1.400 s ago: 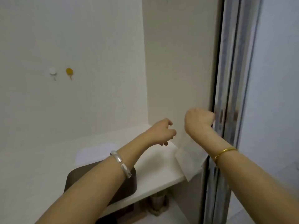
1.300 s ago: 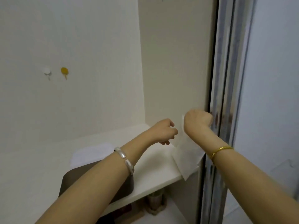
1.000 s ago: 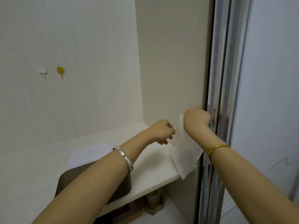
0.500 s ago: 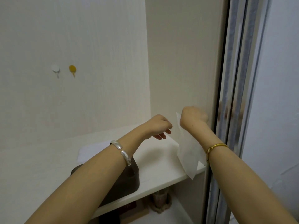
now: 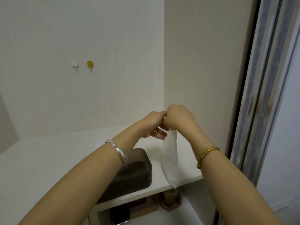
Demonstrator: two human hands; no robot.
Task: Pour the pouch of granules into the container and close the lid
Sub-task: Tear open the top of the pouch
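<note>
A white pouch (image 5: 170,158) hangs edge-on from my right hand (image 5: 179,117), which grips its top. My left hand (image 5: 153,123) has come against the right one at the pouch's top edge, thumb and forefinger pinching there while the other fingers stick out below. Both hands are held above the white shelf (image 5: 48,161). A dark brown open container (image 5: 133,172) stands on the shelf under my left forearm, to the left of the pouch. A pale flat lid (image 5: 99,143) lies behind it, mostly hidden by my arm.
The shelf sits in a white alcove, with a side wall (image 5: 203,70) close on the right and a sliding door frame (image 5: 259,95) beyond it. Two small hooks (image 5: 82,65) are on the back wall. Below the shelf stand a jar (image 5: 171,198) and dark items.
My left hand has moved right and joined the right hand at the pouch's top. The pouch has swung left, turning edge-on and hanging over the shelf beside the container.
</note>
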